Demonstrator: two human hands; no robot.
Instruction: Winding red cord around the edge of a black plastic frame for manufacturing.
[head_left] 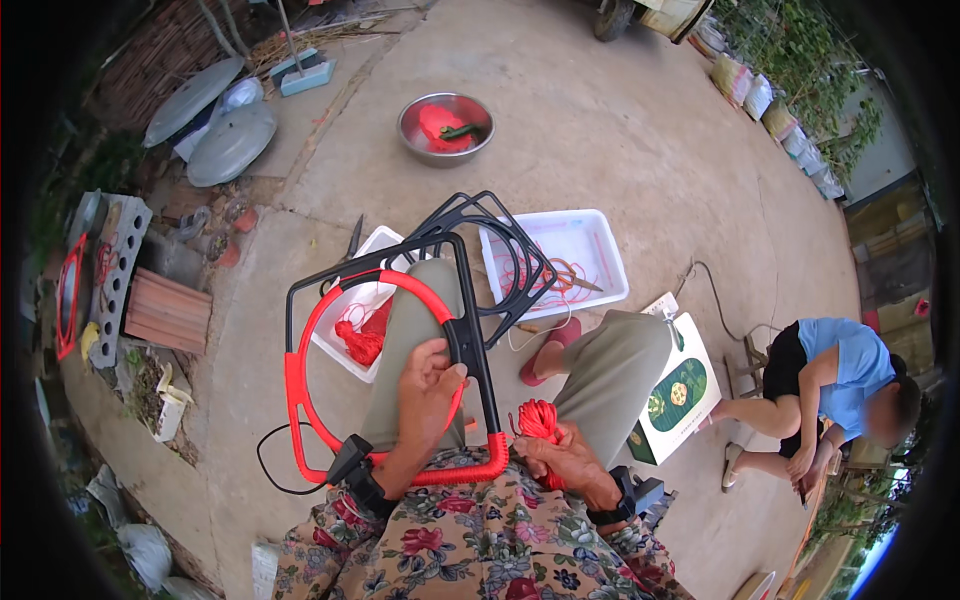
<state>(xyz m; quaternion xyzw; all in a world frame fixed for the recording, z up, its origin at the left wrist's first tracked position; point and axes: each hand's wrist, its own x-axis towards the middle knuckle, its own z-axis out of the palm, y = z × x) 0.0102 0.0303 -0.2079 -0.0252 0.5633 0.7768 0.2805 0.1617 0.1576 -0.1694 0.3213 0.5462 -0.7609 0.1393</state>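
Observation:
Across my lap lies a black frame [468, 262], square outside with a round ring inside. Red cord is wound tightly over its left side, its near edge and much of the ring. My left hand [430, 395] reaches through the frame, its fingers closed on the ring's right side by the black bar. Just right of the frame's near corner, my right hand [568, 458] grips a bundle of red cord [538, 419]. Strands of that bundle hang close to the wrapped corner. Part of the bundle is hidden under my fingers.
More black frames [510, 240] lean over a white tray [612, 262] holding scissors [572, 280] and red cord scraps. Left stands another white tray [330, 345] with red cord. A metal bowl [447, 155] sits ahead, a white-green box [680, 390] right. A person in blue [845, 360] sits farther right.

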